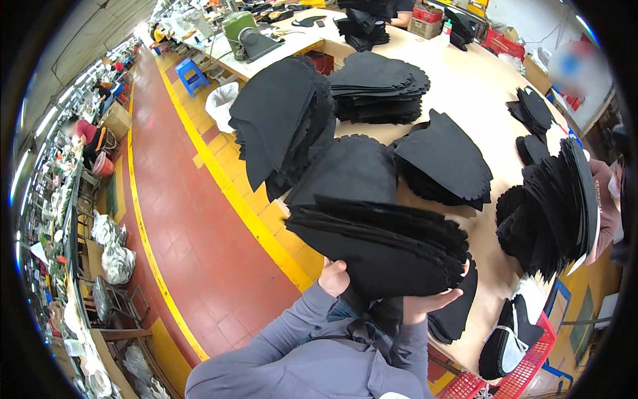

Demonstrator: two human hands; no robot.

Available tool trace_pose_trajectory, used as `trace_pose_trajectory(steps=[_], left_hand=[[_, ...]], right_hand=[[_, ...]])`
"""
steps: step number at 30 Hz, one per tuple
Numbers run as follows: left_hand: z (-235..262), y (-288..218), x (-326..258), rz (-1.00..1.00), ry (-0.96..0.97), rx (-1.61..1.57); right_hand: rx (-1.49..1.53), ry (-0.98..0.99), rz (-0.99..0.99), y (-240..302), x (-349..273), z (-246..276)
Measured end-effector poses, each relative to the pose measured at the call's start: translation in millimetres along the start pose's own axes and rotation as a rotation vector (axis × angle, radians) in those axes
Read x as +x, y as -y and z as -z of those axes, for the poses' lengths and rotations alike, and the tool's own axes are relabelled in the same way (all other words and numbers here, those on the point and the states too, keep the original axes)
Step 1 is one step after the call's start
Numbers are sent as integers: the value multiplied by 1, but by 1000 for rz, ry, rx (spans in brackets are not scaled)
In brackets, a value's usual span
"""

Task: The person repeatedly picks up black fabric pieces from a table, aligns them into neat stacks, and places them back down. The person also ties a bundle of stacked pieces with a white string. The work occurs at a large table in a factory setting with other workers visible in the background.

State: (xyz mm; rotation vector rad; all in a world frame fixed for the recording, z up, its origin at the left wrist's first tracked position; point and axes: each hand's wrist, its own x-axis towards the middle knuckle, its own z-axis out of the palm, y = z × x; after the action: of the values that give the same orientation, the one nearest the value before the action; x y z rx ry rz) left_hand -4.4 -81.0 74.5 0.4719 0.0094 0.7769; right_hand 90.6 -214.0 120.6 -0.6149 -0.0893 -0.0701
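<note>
Between my two hands is a thick stack of black cut sheets (379, 253) with scalloped edges, tilted on its side near the table's front edge. My left hand (334, 276) grips its left lower part, thumb up. Supporting it from below at the right is my right hand (430, 304), its fingers partly hidden by the sheets. Just beyond, another black pile (349, 169) lies partly covered by the held stack. Further piles are a tall fanned one (282, 113) at the left, a neat one (380, 86) behind and a pointed one (444, 159) to the right.
The pale table (465, 83) carries a large fanned black stack (555, 206) at the right, beside a person's pink sleeve (603, 206). A tied black bundle (502, 339) rests by a red basket (535, 352). Leftward are a green machine (240, 33), blue stool (192, 76) and red aisle (186, 226).
</note>
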Motion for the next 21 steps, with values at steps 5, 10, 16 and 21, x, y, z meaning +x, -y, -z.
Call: trace_pose_trajectory(steps=[5, 10, 16, 21], left_hand=[[24, 10, -6, -51, -60, 196], [10, 0, 7, -56, -244, 269], [31, 0, 20, -275, 364, 1082], [-4, -6, 4, -37, 231, 870]], right_hand=[[-7, -6, -28, -3, 24, -4], [-197, -358, -233, -19, 23, -10], [156, -227, -658, -75, 38, 103], [228, -118, -741, -63, 34, 92]])
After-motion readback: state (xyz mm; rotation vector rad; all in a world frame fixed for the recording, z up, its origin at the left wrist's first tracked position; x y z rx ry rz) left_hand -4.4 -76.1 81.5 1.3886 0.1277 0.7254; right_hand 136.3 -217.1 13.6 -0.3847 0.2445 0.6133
